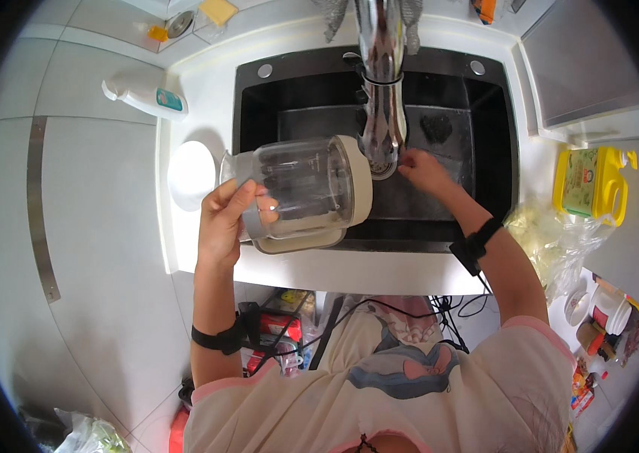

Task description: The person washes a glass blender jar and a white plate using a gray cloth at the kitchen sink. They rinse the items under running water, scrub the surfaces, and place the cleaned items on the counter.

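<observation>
A clear jug [302, 192] with a beige base and a grey collar lies on its side in the air over the left part of the black sink [421, 209]. My left hand [229, 218] grips it by the collar at its mouth, thumb on the outside. The jug's beige handle [302, 242] points toward me. My right hand [424, 170] is beside the lower end of the chrome faucet [383, 124], its fingers curled near the spout. Whether the fingertips touch the faucet or hold anything is not clear. The drain [382, 170] shows partly below the spout.
On the left counter are a white bottle [147, 102] and a white rounded object [192, 175]. A dark scrubbing pad [436, 128] lies in the sink. A yellow jug-shaped pump bottle [591, 184] and a clear plastic bag [552, 243] are at the right.
</observation>
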A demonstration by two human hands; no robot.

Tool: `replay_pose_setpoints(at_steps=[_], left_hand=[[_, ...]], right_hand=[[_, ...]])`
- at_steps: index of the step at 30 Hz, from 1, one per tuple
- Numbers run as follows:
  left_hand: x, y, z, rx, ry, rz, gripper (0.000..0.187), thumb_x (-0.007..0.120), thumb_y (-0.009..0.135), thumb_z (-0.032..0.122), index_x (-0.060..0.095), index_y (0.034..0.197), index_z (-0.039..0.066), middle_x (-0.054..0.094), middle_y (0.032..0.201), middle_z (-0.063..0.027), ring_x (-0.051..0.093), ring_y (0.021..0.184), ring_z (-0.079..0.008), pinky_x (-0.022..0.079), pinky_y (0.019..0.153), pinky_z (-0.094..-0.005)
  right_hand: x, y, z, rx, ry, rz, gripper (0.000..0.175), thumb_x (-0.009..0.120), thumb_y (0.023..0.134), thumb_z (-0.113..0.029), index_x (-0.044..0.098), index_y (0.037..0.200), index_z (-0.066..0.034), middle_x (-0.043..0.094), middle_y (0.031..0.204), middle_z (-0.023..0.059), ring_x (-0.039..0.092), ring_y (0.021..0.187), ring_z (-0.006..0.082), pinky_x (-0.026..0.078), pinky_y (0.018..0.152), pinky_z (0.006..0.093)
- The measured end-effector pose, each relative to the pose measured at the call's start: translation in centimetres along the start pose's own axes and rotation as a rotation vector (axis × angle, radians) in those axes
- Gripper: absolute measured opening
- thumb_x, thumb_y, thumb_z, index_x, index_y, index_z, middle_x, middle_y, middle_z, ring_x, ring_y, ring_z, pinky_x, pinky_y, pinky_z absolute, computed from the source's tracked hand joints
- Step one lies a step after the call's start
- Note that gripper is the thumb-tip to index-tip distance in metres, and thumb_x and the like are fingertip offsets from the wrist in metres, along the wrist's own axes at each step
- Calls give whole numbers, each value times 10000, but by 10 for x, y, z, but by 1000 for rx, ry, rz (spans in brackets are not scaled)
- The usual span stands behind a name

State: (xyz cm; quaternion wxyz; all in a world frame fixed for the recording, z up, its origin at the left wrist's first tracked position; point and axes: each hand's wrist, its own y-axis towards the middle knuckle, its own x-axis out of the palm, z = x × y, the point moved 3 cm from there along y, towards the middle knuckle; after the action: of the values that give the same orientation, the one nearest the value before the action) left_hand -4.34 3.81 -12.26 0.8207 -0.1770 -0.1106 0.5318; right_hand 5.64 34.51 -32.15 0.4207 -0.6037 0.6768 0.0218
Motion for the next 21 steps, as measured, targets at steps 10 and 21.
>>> replay_pose_setpoints(at_steps=[10, 21], left_hand=[[-17, -20, -5, 80, -90, 258, 146, 592, 912, 129, 629, 887, -11, 666, 728, -102, 663, 632, -185, 548, 608, -286], [-23, -34, -11, 76, 19, 302, 189, 603, 914, 171, 629, 871, -11, 667, 710, -102, 650, 605, -163, 504, 592, -256]], right_hand=[[61, 91, 50, 52, -193, -238, 369, 610, 806, -193, 604, 1119, 2, 607, 1127, 189, 571, 1072, 340, 473, 871, 425], [140, 114, 85, -225, -902, -337, 428, 621, 783, -192, 601, 1159, 13, 535, 1265, 151, 424, 1246, 346, 409, 958, 448]])
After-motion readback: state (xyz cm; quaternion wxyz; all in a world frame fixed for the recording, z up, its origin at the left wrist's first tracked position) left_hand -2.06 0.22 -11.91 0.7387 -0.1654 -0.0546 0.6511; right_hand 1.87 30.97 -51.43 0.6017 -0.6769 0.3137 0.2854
